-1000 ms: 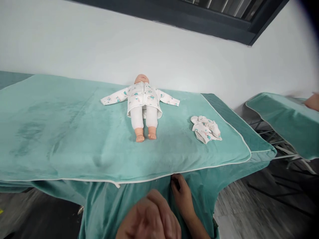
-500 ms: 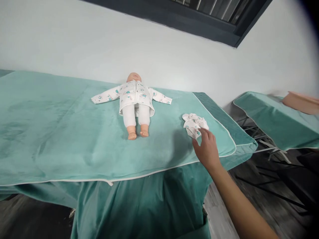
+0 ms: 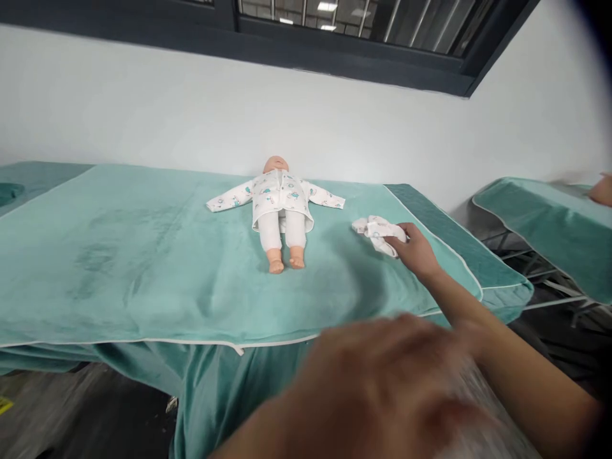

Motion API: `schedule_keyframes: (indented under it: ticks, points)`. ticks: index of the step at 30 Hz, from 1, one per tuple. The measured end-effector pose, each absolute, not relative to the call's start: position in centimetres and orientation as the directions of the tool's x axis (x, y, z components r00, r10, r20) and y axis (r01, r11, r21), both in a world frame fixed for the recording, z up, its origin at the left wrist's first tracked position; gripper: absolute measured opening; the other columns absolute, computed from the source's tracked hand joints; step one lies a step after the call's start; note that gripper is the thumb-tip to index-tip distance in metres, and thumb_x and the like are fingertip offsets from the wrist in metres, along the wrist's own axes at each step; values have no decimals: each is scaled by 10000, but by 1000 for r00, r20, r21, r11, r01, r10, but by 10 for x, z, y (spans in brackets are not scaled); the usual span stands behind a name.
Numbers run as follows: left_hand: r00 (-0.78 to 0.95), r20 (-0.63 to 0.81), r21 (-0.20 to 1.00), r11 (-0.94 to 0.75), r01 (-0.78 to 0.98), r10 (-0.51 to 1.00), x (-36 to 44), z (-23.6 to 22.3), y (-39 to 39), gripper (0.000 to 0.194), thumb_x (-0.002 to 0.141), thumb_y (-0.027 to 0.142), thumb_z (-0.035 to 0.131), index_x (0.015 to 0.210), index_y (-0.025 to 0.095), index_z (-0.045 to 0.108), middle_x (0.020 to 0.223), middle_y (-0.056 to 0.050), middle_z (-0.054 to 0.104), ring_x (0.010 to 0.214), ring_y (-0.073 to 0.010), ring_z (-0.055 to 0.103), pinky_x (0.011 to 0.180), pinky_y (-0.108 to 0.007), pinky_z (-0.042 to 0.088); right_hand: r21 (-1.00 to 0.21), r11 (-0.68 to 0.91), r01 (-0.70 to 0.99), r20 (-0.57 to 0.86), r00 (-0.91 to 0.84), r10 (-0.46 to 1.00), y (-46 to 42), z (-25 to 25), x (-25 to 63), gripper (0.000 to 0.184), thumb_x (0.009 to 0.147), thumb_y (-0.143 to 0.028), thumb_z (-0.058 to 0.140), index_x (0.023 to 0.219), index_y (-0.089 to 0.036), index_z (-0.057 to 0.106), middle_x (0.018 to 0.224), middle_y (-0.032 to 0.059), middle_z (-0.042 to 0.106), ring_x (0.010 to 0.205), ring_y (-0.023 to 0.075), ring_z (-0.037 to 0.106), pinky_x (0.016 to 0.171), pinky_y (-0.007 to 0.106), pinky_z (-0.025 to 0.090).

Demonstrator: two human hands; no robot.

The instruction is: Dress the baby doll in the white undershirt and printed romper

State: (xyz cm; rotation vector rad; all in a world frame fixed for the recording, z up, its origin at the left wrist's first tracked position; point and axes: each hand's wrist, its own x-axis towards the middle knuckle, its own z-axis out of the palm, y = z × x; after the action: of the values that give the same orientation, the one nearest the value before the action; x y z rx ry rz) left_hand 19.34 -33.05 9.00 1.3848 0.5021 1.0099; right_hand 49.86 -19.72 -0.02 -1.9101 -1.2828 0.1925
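My right hand pinches the right side of a crumpled white baby garment with a small print; its exact cut is hidden in the folds. Blurred by motion, my left hand crosses the foreground below, apart from the garment, and its fingers cannot be made out. To the left of the garment, a baby doll lies on its back with its feet toward me. It wears a white printed jacket with both sleeves spread out, and white leggings.
A green sheet with white piping covers the table, which stands against a white wall. Above is a dark window frame. A second green-draped table stands at the right, with part of a skin-coloured object on it.
My right hand has closed on the crumpled garment, which has changed shape. My left hand has come into view from below. The camera view has shifted, and the doll lies as before.
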Motion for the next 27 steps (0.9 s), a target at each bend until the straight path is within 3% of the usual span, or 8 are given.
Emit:
schedule_keyframes:
  ticks: [2,4,8,13,18,21,24,27]
  points:
    - [487,265,963,-257,-85,832,190,77,-299,333,879,307,667,1207,321,719,1178,-73,725,1108,-289,652,1022,-448,474,-857,-7,515,257,441,860,-208,19,466,391,773,-532,695,959,-200,605,820,18,600,695,168,517,606,281,441]
    - [394,224,966,-258,33,891,189,53,-278,503,898,367,647,1393,310,576,1341,-96,628,1187,-290,605,1024,-464,473,-947,86,310,192,329,925,-223,34,427,374,798,-551,679,936,-216,586,755,-13,570,610,134,472,537,255,408]
    - [355,178,983,-184,-18,918,189,17,-268,851,833,410,735,1558,314,303,1555,-115,416,1340,-303,489,1045,-442,465,-971,66,230,92,103,991,-249,43,365,329,855,-544,625,948,-232,581,733,-29,574,597,124,485,511,236,404]
    - [203,132,989,-116,-91,970,182,18,-272,593,841,360,724,1393,296,517,1397,-85,572,1192,-259,584,978,-375,479,-937,215,276,226,9,974,-258,39,336,231,863,-434,657,901,-218,585,923,13,606,771,135,539,616,227,458]
    - [31,90,984,-84,-159,995,165,14,-266,158,858,318,685,968,206,672,1026,-32,706,923,-178,624,829,-286,471,-980,137,143,144,35,989,-251,39,332,265,880,-473,646,856,-222,567,765,-27,583,623,110,494,538,225,409]
    - [-106,70,965,-94,-245,992,154,13,-259,134,843,297,693,912,190,651,897,-7,692,824,-149,603,758,-259,465,-968,171,184,177,16,984,-247,38,331,241,850,-440,699,831,-215,615,875,-1,645,784,146,580,664,255,480]
    - [-203,1,893,-92,-441,979,145,19,-251,185,862,324,679,993,198,647,993,-16,701,852,-151,626,772,-276,485,-964,153,215,141,-71,987,-248,36,328,244,838,-436,716,960,-225,716,1077,37,692,1025,218,618,844,343,529]
    - [-220,11,799,-141,-585,975,138,27,-248,209,884,333,666,1047,202,667,1071,-35,702,889,-156,648,803,-300,507,-999,44,17,42,-127,991,-250,33,326,322,887,-458,672,1108,-229,721,1101,46,718,1050,232,648,934,407,533]
